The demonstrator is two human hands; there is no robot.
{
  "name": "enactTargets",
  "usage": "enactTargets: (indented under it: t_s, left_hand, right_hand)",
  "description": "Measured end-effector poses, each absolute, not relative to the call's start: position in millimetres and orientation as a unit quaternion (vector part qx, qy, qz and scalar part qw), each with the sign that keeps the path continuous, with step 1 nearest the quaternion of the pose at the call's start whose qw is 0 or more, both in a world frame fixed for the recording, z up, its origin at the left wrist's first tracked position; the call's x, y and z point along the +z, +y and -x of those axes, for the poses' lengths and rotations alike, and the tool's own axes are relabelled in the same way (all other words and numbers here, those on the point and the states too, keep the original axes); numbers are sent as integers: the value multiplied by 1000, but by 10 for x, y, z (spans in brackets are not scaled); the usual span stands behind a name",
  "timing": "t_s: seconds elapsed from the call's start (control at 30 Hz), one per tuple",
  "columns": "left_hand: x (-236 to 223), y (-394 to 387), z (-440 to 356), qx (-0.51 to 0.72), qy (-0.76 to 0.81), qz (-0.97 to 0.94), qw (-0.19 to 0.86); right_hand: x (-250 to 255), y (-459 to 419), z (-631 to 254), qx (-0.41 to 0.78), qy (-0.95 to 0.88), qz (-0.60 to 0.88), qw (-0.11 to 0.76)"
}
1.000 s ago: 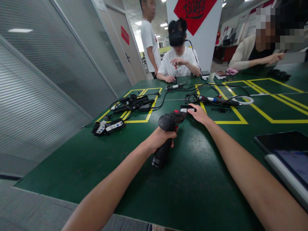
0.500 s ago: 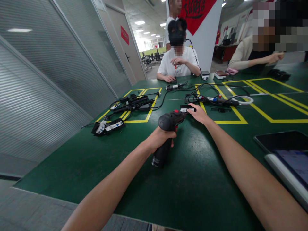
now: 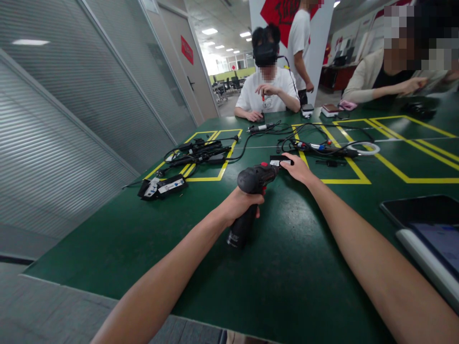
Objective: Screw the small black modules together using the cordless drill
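Note:
My left hand [image 3: 241, 204] is closed around the grip of a black cordless drill [image 3: 251, 180] with a red button on top. Its chuck points away from me, toward a small black-and-white block [image 3: 276, 161] on the green table. The tip of the drill is too small and covered to make out. My right hand [image 3: 297, 168] grips the right end of that block with bent fingers, close beside the drill's nose. What lies under the fingertips is hidden.
Black cables and tools [image 3: 201, 153] lie at the left, with black-and-white pieces [image 3: 163, 186] before them. A corded tool and white ring [image 3: 369, 148] lie at the right. A phone-like device [image 3: 426, 215] is near right. Co-workers sit across the green table [image 3: 143, 248].
My hands, the drill and the block keep almost the same place. In the background a standing person has moved to the right behind the seated one.

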State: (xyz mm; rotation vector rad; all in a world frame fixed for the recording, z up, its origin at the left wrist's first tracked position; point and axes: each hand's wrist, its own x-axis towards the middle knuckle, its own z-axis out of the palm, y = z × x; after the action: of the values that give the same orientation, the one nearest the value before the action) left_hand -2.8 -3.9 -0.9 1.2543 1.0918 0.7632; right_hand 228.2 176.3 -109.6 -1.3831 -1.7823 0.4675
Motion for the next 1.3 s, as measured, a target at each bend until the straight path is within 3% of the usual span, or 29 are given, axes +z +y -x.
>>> enactTargets:
  t_s: [0.6,1.13,1.3]
  left_hand:
    - [12,-132,157,296,461,-606,577]
    - [91,-215,265,149,460,-816,315]
    - [-26,-306,159,29,447,-863,234]
  right_hand:
    - [-1056,1677,-2223,168,-702,558,409]
    - [-1065,1796,-2344,268,-669,516,463]
    - [-1041,1791,-2373,306,-656,505,470]
